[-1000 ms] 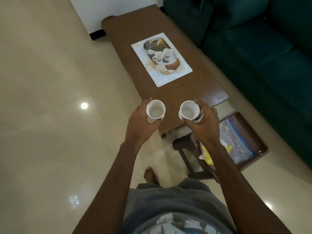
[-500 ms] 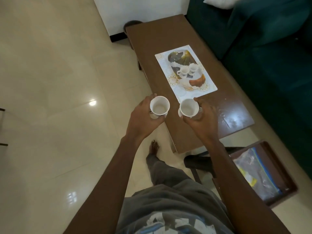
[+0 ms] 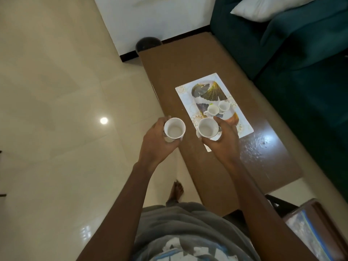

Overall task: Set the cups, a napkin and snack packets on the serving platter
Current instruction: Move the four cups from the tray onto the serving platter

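Note:
My left hand grips an empty white cup, held over the floor just left of the table's long edge. My right hand grips a second empty white cup above the near end of the serving platter. The platter has a gold and grey fan pattern and lies on a white mat on the brown table. Two small white cups stand upright side by side on the platter.
The long brown coffee table runs away from me, with a teal sofa along its right side and a white cushion on it. A brown tray holding a plastic bag sits at bottom right. A dark bin stands beyond the table.
I have walked forward along the table. Both hands with their cups are now closer to the platter, and the right cup has reached its near end.

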